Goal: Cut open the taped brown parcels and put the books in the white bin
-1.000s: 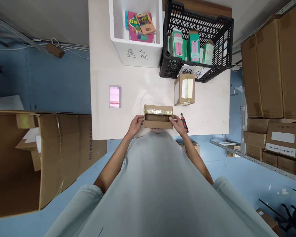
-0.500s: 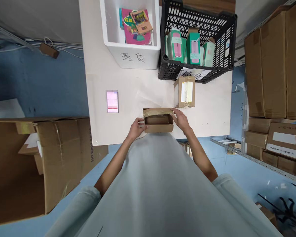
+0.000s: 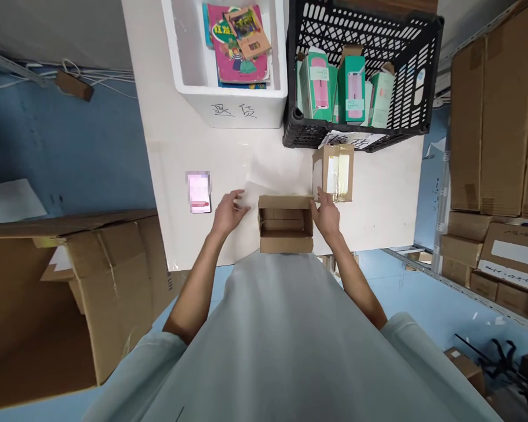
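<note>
An open cardboard box stands at the table's near edge against my shirt, its inside facing up with nothing visible in it. My left hand is left of this box, apart from it, with its fingers spread and nothing held. At the box's right side is my right hand, its fingers apart and the thumb side at the upper right corner. Just beyond those fingers sits a taped cardboard box with pale labels.
A white foam bin holding books stands at the back. Beside it, a black plastic crate contains several green boxes. A phone lies left on the white table. A large open carton is at lower left.
My left hand has let go of the open box and moved left. My right hand has released the taped upper flap, and the box now opens wider. The view has shifted slightly.
</note>
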